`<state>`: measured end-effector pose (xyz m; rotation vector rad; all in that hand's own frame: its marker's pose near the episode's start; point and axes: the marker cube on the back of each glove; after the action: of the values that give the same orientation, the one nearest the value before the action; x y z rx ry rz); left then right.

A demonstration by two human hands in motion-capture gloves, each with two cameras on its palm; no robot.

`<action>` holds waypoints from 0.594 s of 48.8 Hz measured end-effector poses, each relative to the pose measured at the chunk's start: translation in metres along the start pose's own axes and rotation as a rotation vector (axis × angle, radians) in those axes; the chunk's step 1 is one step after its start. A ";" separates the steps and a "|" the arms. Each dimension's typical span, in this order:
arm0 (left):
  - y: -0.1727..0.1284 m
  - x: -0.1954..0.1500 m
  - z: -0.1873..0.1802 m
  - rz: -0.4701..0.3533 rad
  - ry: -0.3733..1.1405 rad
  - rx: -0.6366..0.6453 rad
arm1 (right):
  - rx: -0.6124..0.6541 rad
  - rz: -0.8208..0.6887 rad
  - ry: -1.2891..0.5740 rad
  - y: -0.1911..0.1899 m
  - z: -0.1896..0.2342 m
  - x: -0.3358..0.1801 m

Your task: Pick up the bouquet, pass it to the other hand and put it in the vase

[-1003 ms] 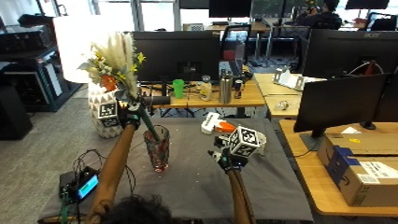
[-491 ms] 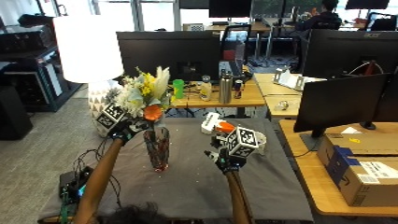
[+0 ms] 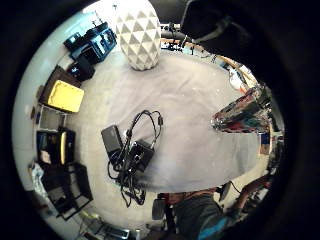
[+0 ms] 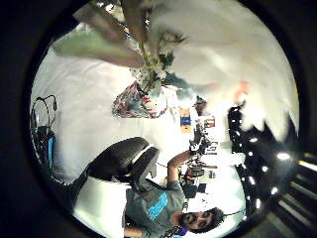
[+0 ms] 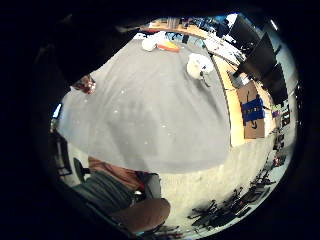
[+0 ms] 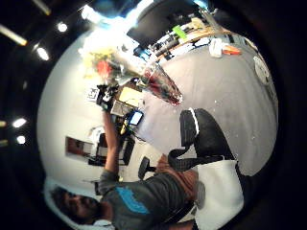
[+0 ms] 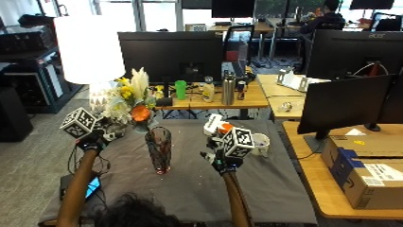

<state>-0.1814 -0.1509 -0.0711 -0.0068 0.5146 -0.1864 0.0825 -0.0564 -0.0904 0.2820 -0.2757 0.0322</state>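
While the left hand (image 7: 94, 140) grips the bouquet (image 7: 131, 101) at centre left of the outside view, its blooms tilt just above the vase (image 7: 159, 150) at centre. Right hand (image 7: 222, 161) hovers right of the vase, fingers hidden. No writing is legible.

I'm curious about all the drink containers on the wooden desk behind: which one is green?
The green cup, standing leftmost in that row. The yellowish bottle and the taller silver bottle stand to its right.

A yellow, white and orange bouquet (image 7: 131, 105) hangs tilted just above the upright reddish glass vase (image 7: 159, 150).
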 end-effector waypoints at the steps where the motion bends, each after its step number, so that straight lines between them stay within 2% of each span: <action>1: 0.001 -0.003 -0.002 0.000 0.005 0.009 | 0.000 -0.001 0.000 0.000 0.000 -0.001; 5: -0.001 -0.016 -0.004 0.008 0.023 0.025 | 0.001 -0.010 0.001 -0.001 0.003 -0.005; 12: 0.015 -0.021 -0.015 0.016 0.055 0.058 | -0.004 -0.029 0.001 -0.001 0.006 -0.012; 20: 0.037 -0.013 -0.027 0.054 0.074 0.097 | -0.009 -0.046 0.006 0.005 0.004 -0.025; 29: 0.061 -0.003 -0.038 0.105 0.064 0.181 | -0.014 -0.064 -0.009 -0.006 0.020 -0.025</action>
<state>-0.1921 -0.0890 -0.1060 0.2029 0.5589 -0.1306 0.0538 -0.0676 -0.0801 0.2766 -0.2752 -0.0342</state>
